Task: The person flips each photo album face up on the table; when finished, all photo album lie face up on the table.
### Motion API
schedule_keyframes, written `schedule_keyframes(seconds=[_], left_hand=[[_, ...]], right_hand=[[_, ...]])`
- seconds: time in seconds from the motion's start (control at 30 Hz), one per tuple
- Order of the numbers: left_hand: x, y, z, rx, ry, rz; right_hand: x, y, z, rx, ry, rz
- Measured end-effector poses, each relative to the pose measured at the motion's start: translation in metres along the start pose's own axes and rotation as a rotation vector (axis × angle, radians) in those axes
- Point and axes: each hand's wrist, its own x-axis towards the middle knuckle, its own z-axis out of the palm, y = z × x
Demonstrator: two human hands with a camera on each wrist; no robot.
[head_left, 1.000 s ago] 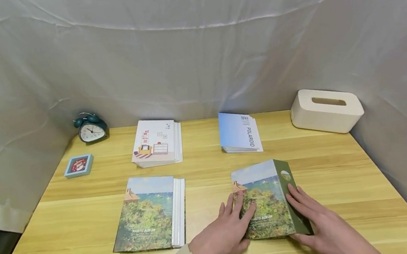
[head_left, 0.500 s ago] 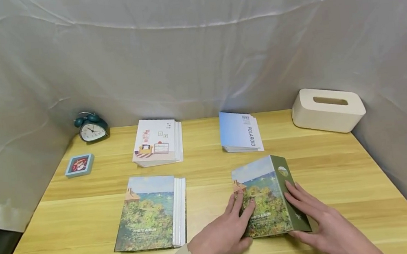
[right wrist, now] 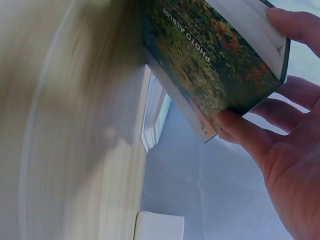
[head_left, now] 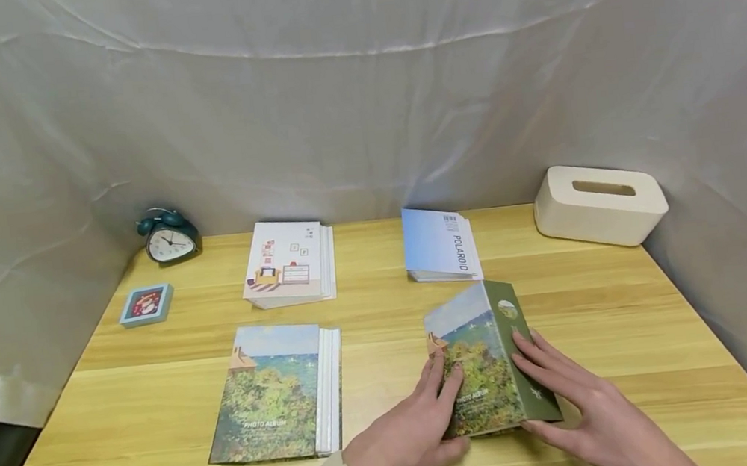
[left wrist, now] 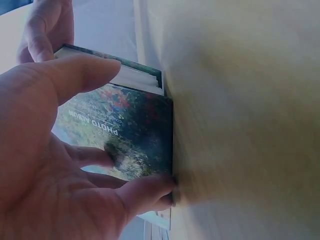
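A photo album [head_left: 482, 380] with a painted seaside cover and green spine stands tilted on the table, spine side raised. My left hand [head_left: 409, 428] lies at its left edge, fairly straight fingers against the front cover. My right hand [head_left: 588, 400] holds the spine side, fingers along the spine and thumb at the lower corner. In the left wrist view the cover [left wrist: 120, 130] shows beyond the left thumb and fingers, one fingertip low near the table. From the right wrist, white page edges [right wrist: 250, 30] show near the thumb. A matching photo album [head_left: 268, 401] lies to the left.
A white illustrated album [head_left: 289, 264] and a blue POLAROID album [head_left: 435, 242] lie at the back. A teal alarm clock [head_left: 170, 237] and small blue frame [head_left: 146, 305] sit on the left. A white tissue box [head_left: 600, 203] stands at the back right against grey cloth [head_left: 362, 114].
The album's spine side has risen and swung left, showing more of the green spine. My right hand has moved slightly left with it; the left hand stays at the opposite edge.
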Motion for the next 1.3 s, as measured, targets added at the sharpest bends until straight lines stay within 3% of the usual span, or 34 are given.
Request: schedule_keyframes(seconds=[0.33, 0.63, 0.87, 1.0, 1.1, 1.3], left_hand=[[-0.002, 0.003, -0.001, -0.018, 0.022, -0.012], [-0.002, 0.008, 0.001, -0.014, 0.09, -0.023], [-0.002, 0.007, -0.003, -0.114, 0.042, -0.089], [-0.002, 0.008, -0.005, -0.156, 0.058, -0.119], [-0.003, 0.009, -0.007, -0.185, 0.1, -0.103], [-0.005, 0.014, -0.014, -0.23, 0.2, -0.006]], right_hand=[[0.007, -0.005, 0.0, 0.089, 0.045, -0.086], [0.011, -0.006, 0.001, 0.11, 0.037, -0.097], [0.013, -0.008, 0.002, 0.174, 0.018, -0.125], [0.013, -0.008, 0.001, 0.202, 0.004, -0.144], [0.013, -0.008, 0.001, 0.216, 0.01, -0.172], [0.014, -0.008, 0.001, 0.235, 0.024, -0.2]])
